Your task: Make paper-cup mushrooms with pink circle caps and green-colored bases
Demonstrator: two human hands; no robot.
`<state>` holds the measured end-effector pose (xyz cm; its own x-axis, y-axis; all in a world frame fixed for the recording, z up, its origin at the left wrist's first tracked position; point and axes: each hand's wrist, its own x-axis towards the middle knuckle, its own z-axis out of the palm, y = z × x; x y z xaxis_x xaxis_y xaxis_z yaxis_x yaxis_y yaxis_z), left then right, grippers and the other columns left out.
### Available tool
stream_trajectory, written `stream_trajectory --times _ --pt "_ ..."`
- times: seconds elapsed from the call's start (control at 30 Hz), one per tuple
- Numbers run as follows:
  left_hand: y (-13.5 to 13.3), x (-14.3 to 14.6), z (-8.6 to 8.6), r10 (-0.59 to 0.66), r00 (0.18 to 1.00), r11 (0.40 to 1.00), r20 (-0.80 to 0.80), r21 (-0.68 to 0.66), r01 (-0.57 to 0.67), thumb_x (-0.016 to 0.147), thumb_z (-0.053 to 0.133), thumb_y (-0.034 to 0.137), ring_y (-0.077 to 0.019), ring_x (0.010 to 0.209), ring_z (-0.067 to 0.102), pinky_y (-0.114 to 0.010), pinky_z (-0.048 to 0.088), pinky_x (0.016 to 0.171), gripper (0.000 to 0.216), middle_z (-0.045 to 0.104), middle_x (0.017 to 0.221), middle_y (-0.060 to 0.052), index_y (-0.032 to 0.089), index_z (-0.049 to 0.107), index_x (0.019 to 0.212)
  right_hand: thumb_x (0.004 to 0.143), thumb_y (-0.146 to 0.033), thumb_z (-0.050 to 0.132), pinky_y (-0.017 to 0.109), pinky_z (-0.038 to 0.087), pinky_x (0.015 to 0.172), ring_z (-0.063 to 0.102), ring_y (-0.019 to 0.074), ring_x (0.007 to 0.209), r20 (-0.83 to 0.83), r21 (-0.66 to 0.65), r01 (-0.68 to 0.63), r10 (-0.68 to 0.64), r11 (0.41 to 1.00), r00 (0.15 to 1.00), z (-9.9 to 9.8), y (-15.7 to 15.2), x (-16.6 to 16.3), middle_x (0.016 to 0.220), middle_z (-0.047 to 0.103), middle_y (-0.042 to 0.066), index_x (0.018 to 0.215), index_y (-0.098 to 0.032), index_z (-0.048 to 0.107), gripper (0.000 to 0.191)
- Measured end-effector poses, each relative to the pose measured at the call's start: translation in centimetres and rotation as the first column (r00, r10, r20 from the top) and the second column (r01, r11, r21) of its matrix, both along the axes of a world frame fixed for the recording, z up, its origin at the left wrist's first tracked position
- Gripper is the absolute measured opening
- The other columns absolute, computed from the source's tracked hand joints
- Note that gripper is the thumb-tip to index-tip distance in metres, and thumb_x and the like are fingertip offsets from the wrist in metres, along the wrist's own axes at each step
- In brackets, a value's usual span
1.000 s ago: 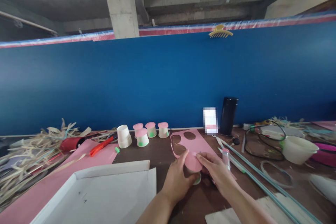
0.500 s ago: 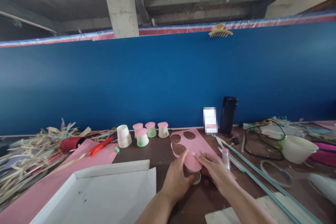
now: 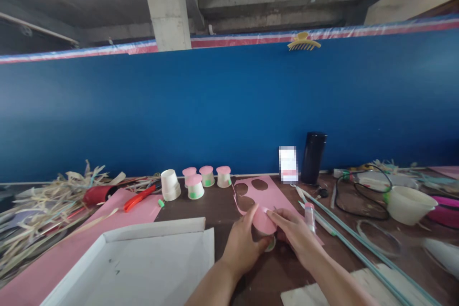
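Head view: L hand (image 3: pixel 244 245) curls round small cup (image 3: pixel 269 244), prob. to steady it, while R hand (image 3: pixel 294 232) pinches pink disc (image 3: pixel 263 222) capping it, both low over surface (image 3: pixel 215 201), just before holed pink sheet (image 3: pixel 268 193), beside white tray (image 3: pixel 154 230).

White tray (image 3: pixel 143 267), black flask (image 3: pixel 313 157), white bowl (image 3: pixel 407 205), straw pile (image 3: pixel 43 201) left.

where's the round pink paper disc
Head view, low centre: round pink paper disc tops a small cup held between left hand and right hand, by the holed pink sheet.
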<state>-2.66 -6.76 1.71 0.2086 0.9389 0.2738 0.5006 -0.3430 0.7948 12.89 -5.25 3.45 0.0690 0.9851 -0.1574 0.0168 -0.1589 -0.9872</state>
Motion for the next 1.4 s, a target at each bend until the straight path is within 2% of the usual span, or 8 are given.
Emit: stream_trajectory --times 0.17,0.43,0.77,0.9,1.0,1.13,1.27,1.4 --pt "0.1 0.1 -0.2 0.039 0.998 0.998 0.046 -0.043 -0.037 0.066 0.068 0.03 -0.0266 0.128 0.039 -0.037 0.03 0.104 0.088 0.041 0.142 -0.01 0.02 0.025 0.143 0.069 -0.049 0.064 0.02 0.036 0.044 0.044 0.0077 0.047 0.106 0.098 0.06 -0.07 0.993 0.992 0.6 -0.6 -0.5 0.06 0.054 -0.004 0.074 -0.019 0.063 0.031" --pt "0.2 -0.2 0.2 0.119 0.991 0.989 0.067 -0.093 -0.112 0.062 0.072 0.036 -0.0262 0.103 0.056 -0.035 0.04 0.089 0.057 0.062 0.115 -0.009 0.02 0.056 0.115 0.068 -0.052 0.062 0.023 0.028 0.04 0.04 0.0086 0.04 0.157 0.149 0.039 -0.063 0.988 0.986 -1.1 0.5 -0.5 0.051 0.053 -0.005 0.076 -0.018 0.065 0.035" --pt "0.3 -0.2 0.6 0.011 0.981 0.992 0.193 -0.128 0.014 0.063 0.072 0.028 -0.0248 0.099 0.057 -0.034 0.042 0.088 0.048 0.065 0.11 -0.007 0.019 0.062 0.109 0.07 -0.049 0.06 0.023 0.035 0.044 0.051 0.0119 0.049 0.164 0.189 0.063 -0.095 0.98 0.982 -1.6 0.4 -0.1 0.063 0.062 -0.001 0.084 -0.018 0.067 0.035" --pt "0.1 -0.3 1.0 -0.136 0.916 0.962 0.377 -0.172 0.213 0.055 0.08 0.032 -0.0264 0.108 0.054 -0.035 0.039 0.095 0.072 0.061 0.12 -0.007 0.018 0.055 0.121 0.071 -0.048 0.061 0.024 0.038 0.046 0.054 0.0135 0.054 0.15 0.203 0.046 -0.078 0.978 0.986 -1.7 0.4 0.0 0.068 0.063 0.0 0.086 -0.017 0.066 0.034" --pt "0.0 -0.1 1.3 -0.204 0.832 0.93 0.516 -0.162 0.329 0.071 0.067 0.049 -0.0257 0.11 0.054 -0.036 0.039 0.096 0.065 0.06 0.122 -0.009 0.015 0.053 0.124 0.071 -0.047 0.06 0.024 0.042 0.054 0.057 0.0155 0.062 0.132 0.236 0.045 -0.078 0.971 0.988 -1.6 0.4 -0.1 0.07 0.064 0.001 0.085 -0.017 0.066 0.033" --pt "0.4 0.2 0.9 -0.105 0.791 0.945 0.603 -0.186 0.268 0.087 0.04 0.055 -0.0237 0.105 0.057 -0.036 0.041 0.094 0.056 0.064 0.114 -0.01 0.012 0.058 0.118 0.069 -0.047 0.061 0.025 0.042 0.054 0.057 0.016 0.063 0.124 0.254 0.058 -0.092 0.965 0.988 -1.5 0.3 -0.2 0.067 0.062 0.0 0.078 -0.017 0.066 0.032" --pt "0.9 0.1 0.0 -0.064 0.783 0.958 0.619 -0.181 0.221 0.084 0.049 0.05 -0.0234 0.099 0.059 -0.036 0.042 0.092 0.049 0.068 0.105 -0.009 0.011 0.063 0.111 0.068 -0.049 0.061 0.024 0.039 0.048 0.054 0.0148 0.056 0.122 0.24 0.06 -0.091 0.969 0.988 -1.3 0.1 -0.4 0.064 0.061 -0.001 0.079 -0.018 0.066 0.034" --pt "1.2 0.1 -0.4 -0.046 0.775 0.958 0.63 -0.191 0.212 0.083 0.052 0.049 -0.023 0.095 0.06 -0.035 0.043 0.088 0.048 0.069 0.1 -0.009 0.011 0.064 0.11 0.066 -0.05 0.062 0.024 0.041 0.054 0.055 0.0157 0.063 0.12 0.243 0.07 -0.101 0.967 0.988 -0.8 -0.2 -0.4 0.068 0.063 0.0 0.074 -0.018 0.065 0.033"
